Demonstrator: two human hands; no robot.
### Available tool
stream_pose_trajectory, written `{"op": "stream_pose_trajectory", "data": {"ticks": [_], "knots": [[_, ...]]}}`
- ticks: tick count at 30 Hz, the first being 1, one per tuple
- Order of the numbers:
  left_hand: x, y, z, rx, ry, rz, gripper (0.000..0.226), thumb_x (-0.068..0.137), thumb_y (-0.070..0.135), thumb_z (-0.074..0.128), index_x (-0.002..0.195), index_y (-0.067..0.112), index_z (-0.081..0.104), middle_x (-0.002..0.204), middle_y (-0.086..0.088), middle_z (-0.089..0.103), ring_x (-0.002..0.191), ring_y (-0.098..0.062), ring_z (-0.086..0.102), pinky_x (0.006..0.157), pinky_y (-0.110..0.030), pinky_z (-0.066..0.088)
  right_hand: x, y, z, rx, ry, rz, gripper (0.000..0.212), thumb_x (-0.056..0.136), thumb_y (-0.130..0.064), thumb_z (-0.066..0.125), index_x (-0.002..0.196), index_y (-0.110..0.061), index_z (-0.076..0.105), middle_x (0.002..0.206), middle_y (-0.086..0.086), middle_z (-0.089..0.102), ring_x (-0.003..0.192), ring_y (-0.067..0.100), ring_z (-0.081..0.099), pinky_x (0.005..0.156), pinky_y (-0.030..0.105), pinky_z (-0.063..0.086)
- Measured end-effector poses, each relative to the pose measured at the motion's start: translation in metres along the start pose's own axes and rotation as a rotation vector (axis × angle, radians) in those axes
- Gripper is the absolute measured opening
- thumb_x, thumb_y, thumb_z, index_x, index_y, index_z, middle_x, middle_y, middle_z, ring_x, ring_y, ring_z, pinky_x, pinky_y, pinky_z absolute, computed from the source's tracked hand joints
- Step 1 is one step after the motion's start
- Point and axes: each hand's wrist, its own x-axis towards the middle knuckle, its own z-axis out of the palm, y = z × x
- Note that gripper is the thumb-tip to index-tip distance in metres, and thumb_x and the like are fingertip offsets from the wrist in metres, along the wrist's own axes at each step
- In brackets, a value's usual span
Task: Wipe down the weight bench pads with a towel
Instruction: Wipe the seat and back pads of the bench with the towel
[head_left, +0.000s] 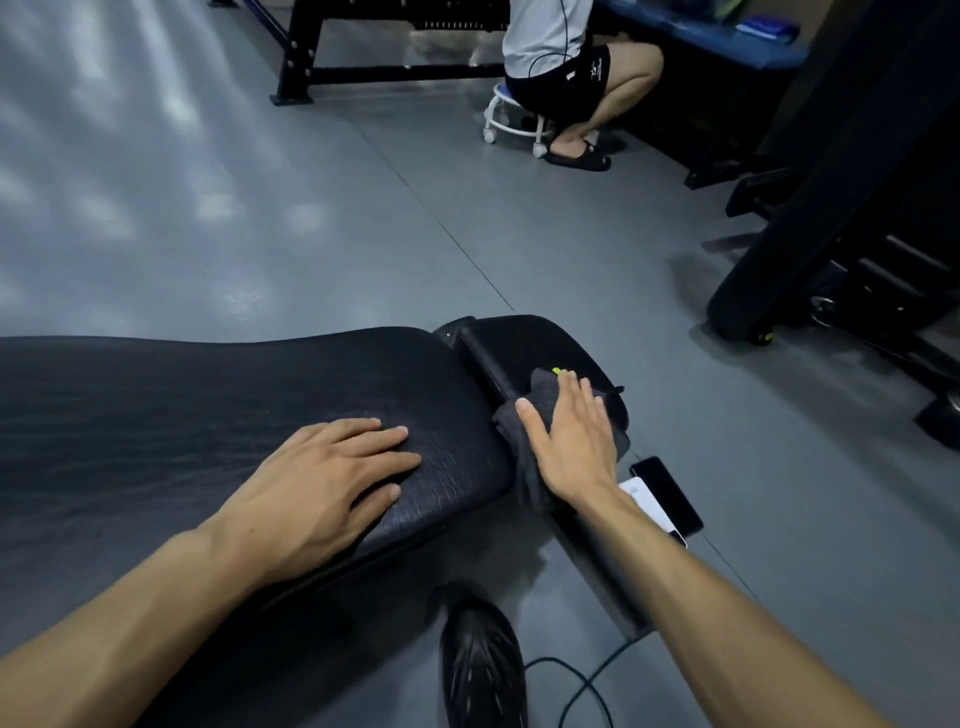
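Pressing flat, the right hand (571, 436) is lying palm down on the dark towel (524, 467), fingers straight and close together, thumb spread toward the gap; nothing is being clenched, the cloth is simply being held under the palm. Beneath that hand the small seat pad (540, 343) is reaching away to a rounded far edge, with bare pad showing beyond the fingertips. Just to the thumb's side a narrow gap with a black crossbar (480, 358) is separating it from the long back pad (208, 384), whose rounded near corner is sitting beside the towel's hanging fold. On that long pad the left hand (332, 473) is resting open, fingers extended and slightly fanned, palm down near the pad's end, forearm coming in low from the near side. Wide grey floor (260, 218) is lying open past both pads. Close behind the right wrist, a black phone (670, 493) and a white card (647, 499) are lying on the floor. Near the forearms a black shoe (483, 670) and a thin cable (582, 686) are showing.
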Motion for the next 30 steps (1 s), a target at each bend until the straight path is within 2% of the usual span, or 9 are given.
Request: {"op": "stream_pose_trajectory", "data": {"ticks": [3,7,11,15,18,21,25,28,30], "knots": [[0.005,-0.009,0.002,-0.010,-0.002,0.026,0.051,0.101,0.062,0.024,0.141,0.048,0.052,0.152,0.024,0.045,0.143,-0.005,0.039,0.114,-0.033,0.036,0.031,0.011,-0.001,-0.023,-0.075,-0.030,0.084,0.101,-0.066,0.028,0.161,-0.008,0.019,0.169,0.008,0.018,0.157,0.019,0.010,0.128,0.036,0.006],[0.009,-0.015,0.006,-0.030,0.026,0.051,0.047,0.102,0.063,0.025,0.141,0.052,0.050,0.152,0.029,0.043,0.142,-0.002,0.037,0.114,-0.031,0.032,0.095,0.031,-0.009,-0.042,-0.101,0.138,0.088,0.096,-0.075,0.028,0.153,-0.008,0.037,0.162,0.014,0.033,0.151,0.030,0.027,0.122,0.050,0.023],[0.010,-0.017,0.007,-0.046,0.038,0.057,0.047,0.102,0.063,0.026,0.141,0.053,0.050,0.152,0.029,0.042,0.142,-0.001,0.037,0.113,-0.027,0.026,0.110,0.025,-0.009,-0.091,-0.040,0.289,0.090,0.099,-0.072,0.024,0.162,-0.009,0.012,0.171,0.014,0.003,0.158,0.030,0.003,0.127,0.049,0.004],[0.011,-0.019,0.006,-0.072,0.059,0.066,0.047,0.101,0.064,0.025,0.139,0.054,0.051,0.151,0.032,0.042,0.141,0.001,0.036,0.112,-0.024,0.024,0.058,0.008,-0.001,-0.082,-0.034,0.139,0.092,0.094,-0.077,0.016,0.164,-0.017,0.002,0.171,0.008,0.005,0.158,0.023,0.002,0.127,0.044,-0.001],[0.013,-0.021,0.006,-0.079,0.059,0.076,0.044,0.102,0.063,0.026,0.138,0.055,0.051,0.149,0.034,0.043,0.139,0.001,0.037,0.111,-0.024,0.026,0.013,0.004,-0.004,-0.121,-0.111,0.021,0.099,0.087,-0.082,0.011,0.163,-0.020,-0.004,0.171,0.006,-0.004,0.158,0.020,-0.007,0.127,0.042,-0.007],[0.014,-0.023,0.007,-0.096,0.071,0.082,0.043,0.103,0.061,0.027,0.138,0.056,0.051,0.149,0.034,0.043,0.139,0.002,0.038,0.111,-0.024,0.026,0.004,0.009,-0.010,-0.155,-0.160,-0.052,0.101,0.083,-0.087,0.015,0.163,-0.028,-0.004,0.171,0.000,-0.008,0.157,0.020,-0.010,0.126,0.047,-0.007],[0.014,-0.024,0.009,-0.095,0.083,0.089,0.043,0.103,0.062,0.027,0.139,0.056,0.050,0.150,0.035,0.041,0.140,0.002,0.036,0.112,-0.024,0.025,0.067,0.014,-0.015,-0.070,-0.204,0.118,0.094,0.082,-0.092,0.024,0.161,-0.041,0.010,0.171,-0.008,-0.001,0.158,0.024,-0.005,0.122,0.062,-0.005],[0.013,-0.021,0.008,-0.106,0.094,0.086,0.044,0.103,0.061,0.026,0.138,0.054,0.052,0.149,0.033,0.043,0.139,0.001,0.037,0.113,-0.026,0.029,0.104,0.002,-0.009,-0.041,-0.194,0.308,0.099,0.079,-0.094,0.021,0.161,-0.040,0.012,0.172,-0.005,0.001,0.157,0.037,-0.003,0.117,0.072,-0.003],[0.014,-0.020,0.006,-0.112,0.088,0.088,0.044,0.103,0.060,0.027,0.137,0.054,0.053,0.149,0.032,0.044,0.139,0.000,0.038,0.112,-0.028,0.032,0.103,-0.009,-0.006,-0.059,-0.202,0.312,0.102,0.079,-0.095,0.019,0.162,-0.037,0.009,0.172,-0.003,0.000,0.156,0.039,-0.001,0.117,0.072,-0.001]]}}
